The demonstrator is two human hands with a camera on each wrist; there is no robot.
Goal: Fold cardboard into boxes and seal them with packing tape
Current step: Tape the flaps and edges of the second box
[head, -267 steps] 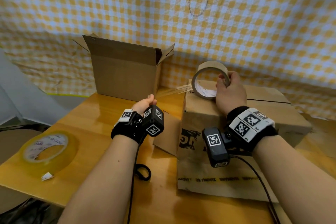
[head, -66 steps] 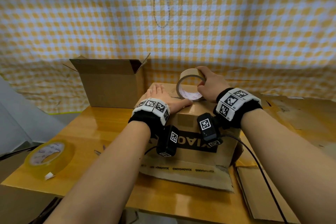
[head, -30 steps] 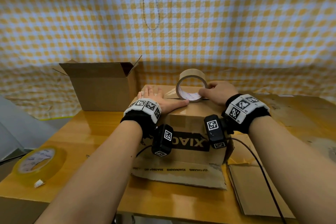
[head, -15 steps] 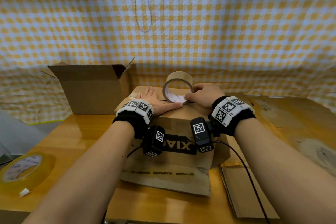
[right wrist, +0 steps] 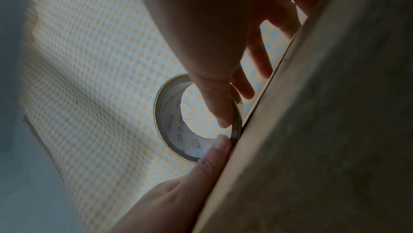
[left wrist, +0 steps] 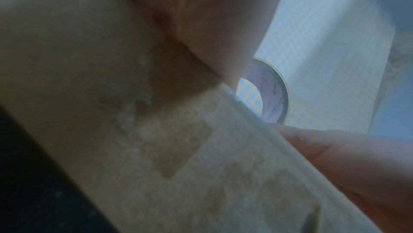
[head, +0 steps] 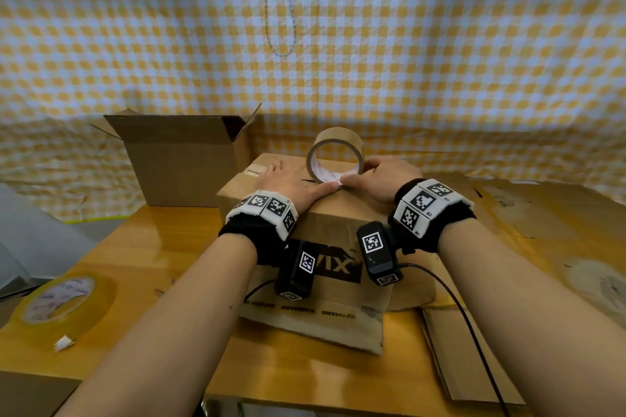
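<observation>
A closed brown cardboard box (head: pixel 335 213) with black print stands mid-table. On its top a brown packing tape roll (head: pixel 338 137) stands on edge. My left hand (head: pixel 288 181) lies flat on the box top, its thumb stretched to the foot of the roll. My right hand (head: pixel 379 176) holds the roll from the right. In the right wrist view its thumb reaches into the roll (right wrist: pixel 165 118) and its fingers lie behind, next to the box edge (right wrist: pixel 324 130). The left wrist view shows the box side (left wrist: pixel 111 95) close up and the roll (left wrist: pixel 273 95) beyond.
An open, upright cardboard box (head: pixel 183 162) stands at the back left. A clear tape roll (head: pixel 57 298) lies flat near the table's left edge. Flattened cardboard (head: pixel 559 213) covers the right side, with another sheet (head: pixel 447 349) at the front right. A checked cloth hangs behind.
Earlier my left hand pulled a strand from the lifted roll. Now it lies flat on the box top, and the roll stands there in my right hand. The last half second shows hardly any shift.
</observation>
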